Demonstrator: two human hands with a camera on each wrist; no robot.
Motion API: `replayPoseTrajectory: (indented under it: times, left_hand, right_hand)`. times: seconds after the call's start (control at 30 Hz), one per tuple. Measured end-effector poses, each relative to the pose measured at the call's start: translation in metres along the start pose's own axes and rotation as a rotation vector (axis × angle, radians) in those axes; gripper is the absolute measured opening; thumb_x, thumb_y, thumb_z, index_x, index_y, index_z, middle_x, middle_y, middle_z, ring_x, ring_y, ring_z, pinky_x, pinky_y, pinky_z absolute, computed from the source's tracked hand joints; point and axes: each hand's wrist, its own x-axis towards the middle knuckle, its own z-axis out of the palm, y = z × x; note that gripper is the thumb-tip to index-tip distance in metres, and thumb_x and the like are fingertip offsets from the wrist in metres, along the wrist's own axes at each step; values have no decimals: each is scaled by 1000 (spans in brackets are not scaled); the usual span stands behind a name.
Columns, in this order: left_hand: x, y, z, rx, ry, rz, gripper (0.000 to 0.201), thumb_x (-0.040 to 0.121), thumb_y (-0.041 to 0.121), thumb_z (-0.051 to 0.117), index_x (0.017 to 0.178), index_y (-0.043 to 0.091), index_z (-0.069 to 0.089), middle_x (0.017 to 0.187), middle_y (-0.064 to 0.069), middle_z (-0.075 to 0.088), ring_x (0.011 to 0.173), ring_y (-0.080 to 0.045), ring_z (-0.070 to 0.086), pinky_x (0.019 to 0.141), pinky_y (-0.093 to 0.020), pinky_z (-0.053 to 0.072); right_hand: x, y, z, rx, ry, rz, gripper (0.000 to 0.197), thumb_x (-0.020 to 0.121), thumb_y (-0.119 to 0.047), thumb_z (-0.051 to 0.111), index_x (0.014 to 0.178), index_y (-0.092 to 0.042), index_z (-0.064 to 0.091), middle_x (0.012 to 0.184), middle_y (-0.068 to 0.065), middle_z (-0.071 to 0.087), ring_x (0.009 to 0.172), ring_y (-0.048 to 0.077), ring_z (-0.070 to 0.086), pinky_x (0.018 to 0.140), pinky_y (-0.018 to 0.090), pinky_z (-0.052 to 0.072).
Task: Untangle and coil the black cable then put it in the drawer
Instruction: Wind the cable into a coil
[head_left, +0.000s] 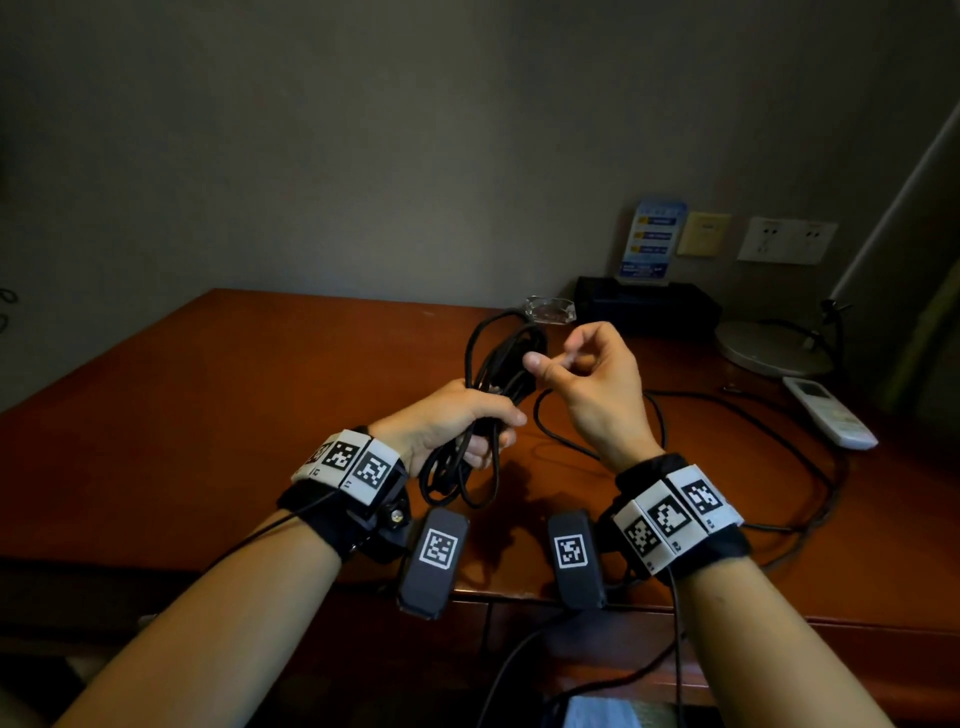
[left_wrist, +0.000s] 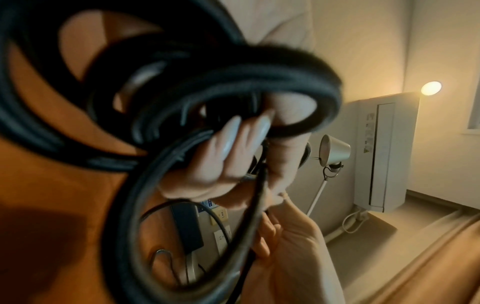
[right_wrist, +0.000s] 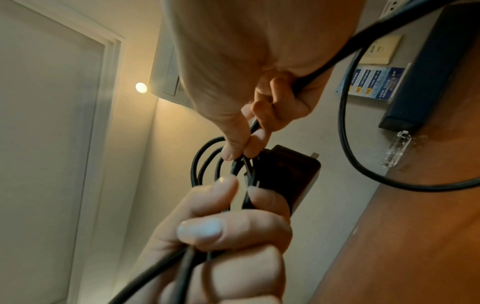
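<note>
Black cable (head_left: 488, 364) loops are bunching in the gripping left hand (head_left: 447, 421) while the right hand (head_left: 587, 374) is pinching one strand, its end hidden.

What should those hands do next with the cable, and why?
Probably lay one more loop into the bundle: the left hand grips several coils of the black cable, the right hand pinches a strand beside them, and a long slack run still trails over the desk.
</note>
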Motion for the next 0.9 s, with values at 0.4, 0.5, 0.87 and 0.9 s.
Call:
replayPoseTrajectory:
  times: [0.4, 0.5, 0.87, 0.9]
  left_hand:
    - [-6, -5, -14, -312, 58, 20, 19, 92, -1, 48, 74, 2, 53, 53, -7, 45, 70, -31, 67, 77, -56, 56]
    - [-9, -2, -19, -328, 37, 28, 15, 88, 6, 55, 74, 9, 49, 55, 1, 46, 46, -13, 54, 56, -35, 57]
    - [-9, 4, -35, -559, 85, 201, 10, 87, 14, 52, 79, 11, 48, 44, 6, 37, 30, -3, 30, 33, -16, 29]
    - [-9, 4, -37, -551, 91, 210, 10, 87, 15, 52, 80, 11, 48, 44, 6, 38, 30, -4, 30, 33, -17, 29]
  right_hand:
    - [2, 10, -19, -24, -140, 175, 8, 85, -14, 73, 89, -9, 69, 71, 6, 57, 50, -1, 49, 49, 10, 38]
    - [-2, 11, -23, -61, -137, 206, 8, 87, -16, 72, 85, -9, 71, 68, 3, 59, 49, -1, 48, 49, 13, 38]
    - [-11, 12, -23, -77, -192, 291, 20, 91, 3, 55, 95, -6, 72, 78, 6, 69, 61, 6, 59, 59, 14, 47]
    - [-10, 12, -22, -98, -199, 287, 19, 92, 2, 55, 96, -5, 72, 79, 6, 69, 62, 5, 60, 58, 12, 47]
